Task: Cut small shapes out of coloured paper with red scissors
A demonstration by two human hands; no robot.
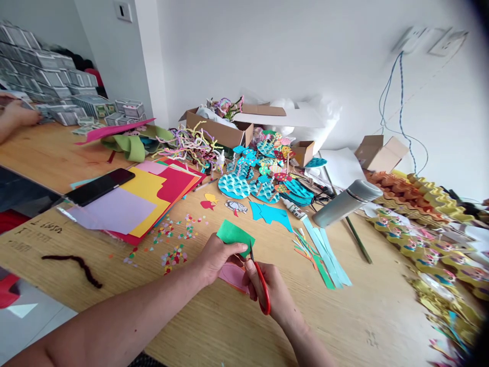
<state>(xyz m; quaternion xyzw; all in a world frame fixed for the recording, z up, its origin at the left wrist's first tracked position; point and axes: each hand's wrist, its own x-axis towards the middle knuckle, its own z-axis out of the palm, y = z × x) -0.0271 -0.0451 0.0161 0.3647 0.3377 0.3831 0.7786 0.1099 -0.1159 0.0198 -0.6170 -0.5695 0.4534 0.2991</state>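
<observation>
Between the thumb and fingers of my left hand (pixel 219 257) is a piece of green paper (pixel 234 233), held up over the table. My right hand (pixel 269 285) grips red-handled scissors (pixel 263 288), whose dark blades reach the right edge of the green paper. Below both hands lies a pink paper piece (pixel 235 276), partly hidden by them. Just beyond the green paper are a red fish-shaped cutout (pixel 207 205), a small black-and-white drawing cutout (pixel 236 206) and a blue paper scrap (pixel 270 216).
Coloured paper sheets (pixel 114 209) with a black phone (pixel 101 186) lie left, near scattered confetti (pixel 175 257). Light blue strips (pixel 328 250) and a metal flask (pixel 346 203) are right. Finished-looking paper crafts (pixel 234 185) stand behind. Another person's hand (pixel 19 113) is at far left.
</observation>
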